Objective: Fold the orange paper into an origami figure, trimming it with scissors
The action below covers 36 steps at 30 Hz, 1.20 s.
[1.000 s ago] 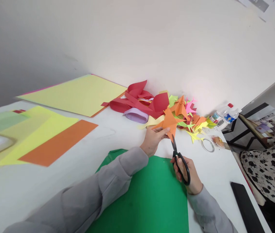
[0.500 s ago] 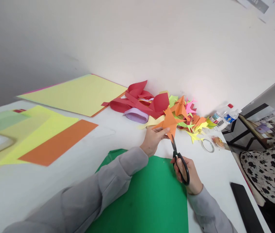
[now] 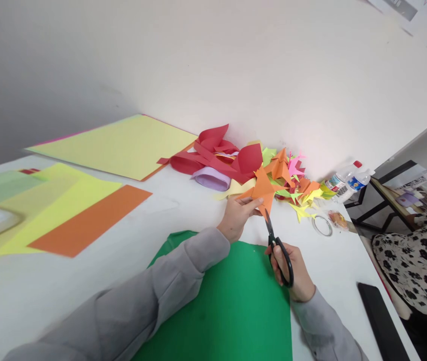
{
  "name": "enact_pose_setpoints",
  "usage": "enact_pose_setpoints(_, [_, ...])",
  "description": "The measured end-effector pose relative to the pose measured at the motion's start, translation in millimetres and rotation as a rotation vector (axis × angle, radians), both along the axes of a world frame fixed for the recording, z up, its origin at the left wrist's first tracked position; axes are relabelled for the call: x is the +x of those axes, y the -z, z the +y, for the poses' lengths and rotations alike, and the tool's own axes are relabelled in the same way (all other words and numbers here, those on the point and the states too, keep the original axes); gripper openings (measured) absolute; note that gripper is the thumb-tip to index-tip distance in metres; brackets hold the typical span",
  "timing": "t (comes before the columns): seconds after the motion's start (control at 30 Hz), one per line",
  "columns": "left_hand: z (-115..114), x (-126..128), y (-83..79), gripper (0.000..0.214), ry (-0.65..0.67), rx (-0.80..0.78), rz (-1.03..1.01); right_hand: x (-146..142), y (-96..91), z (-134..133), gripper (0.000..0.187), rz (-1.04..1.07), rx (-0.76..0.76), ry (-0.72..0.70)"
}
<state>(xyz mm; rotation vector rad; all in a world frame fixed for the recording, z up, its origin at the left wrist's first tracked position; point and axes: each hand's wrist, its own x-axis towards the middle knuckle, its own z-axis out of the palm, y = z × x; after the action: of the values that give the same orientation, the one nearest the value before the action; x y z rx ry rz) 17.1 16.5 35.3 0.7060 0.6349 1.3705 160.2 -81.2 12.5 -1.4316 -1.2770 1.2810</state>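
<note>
My left hand pinches an orange paper star shape between thumb and fingers, holding it up off the table. My right hand grips black-handled scissors, with fingers in the handle loops. The blades point up and away, their tips touching the lower point of the orange paper. How far the blades are apart is hard to see. Below both hands lies a large green paper sheet. Just behind the orange piece is a pile of folded and cut paper stars in orange, yellow, pink and green.
Curled red paper pieces and a lilac paper roll lie by the wall. Left are a pale yellow sheet and an orange strip. At right stand plastic bottles, a tape roll and a black bar. A person sits beyond.
Almost nothing differs. The scissors and my right hand have shifted very slightly, while the orange paper stays in my left hand.
</note>
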Motion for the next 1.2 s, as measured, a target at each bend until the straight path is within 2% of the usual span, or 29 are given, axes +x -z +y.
enact_pose_setpoints(0.37, [1.6, 0.9, 1.8, 0.024, -0.024, -0.004, 0.050, -0.3, -1.4, -0.9, 0.056, -0.021, -0.017, 0.008])
enact_pose_setpoints(1.2, [2.9, 1.9, 4.0, 0.021, -0.002, -0.007, 0.017, 3.0, 1.0, -1.3, 0.053, -0.095, -0.002, 0.022])
